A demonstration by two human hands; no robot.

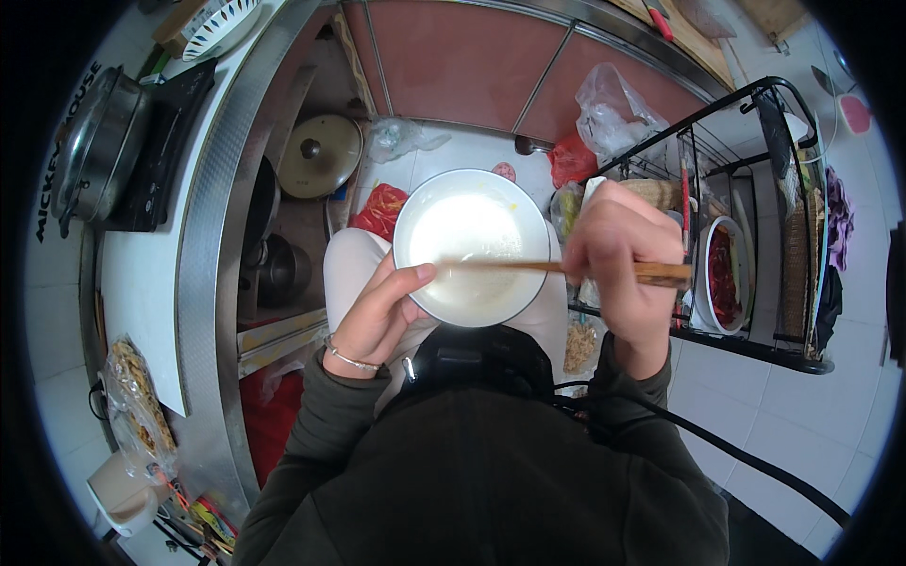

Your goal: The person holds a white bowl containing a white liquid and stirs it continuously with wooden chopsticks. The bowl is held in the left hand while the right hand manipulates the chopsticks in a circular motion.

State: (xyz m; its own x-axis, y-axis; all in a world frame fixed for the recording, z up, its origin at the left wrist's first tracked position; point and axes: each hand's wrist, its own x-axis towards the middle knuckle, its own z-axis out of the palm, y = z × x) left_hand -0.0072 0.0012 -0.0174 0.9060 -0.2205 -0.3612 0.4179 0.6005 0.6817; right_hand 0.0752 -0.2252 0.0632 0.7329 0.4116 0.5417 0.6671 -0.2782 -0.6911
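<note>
A white bowl with a dark rim (473,212) is held in front of my lap, seen from above. My left hand (386,304) grips its lower left side, thumb over the rim. Small yellow bits cling to the inner wall; glare and blur hide what else is in the bottom. My right hand (623,255) is closed around wooden chopsticks (658,274) on the bowl's right. Their thin ends reach level across the bowl and blur inside it, close to my left thumb.
A black wire rack (750,359) stands at right, holding a white dish of red food (723,276). At left, a steel pot (106,148) rests on a black cooktop (166,148). Below are a glass lid (320,156) and pans. Plastic bags (382,212) lie on the floor.
</note>
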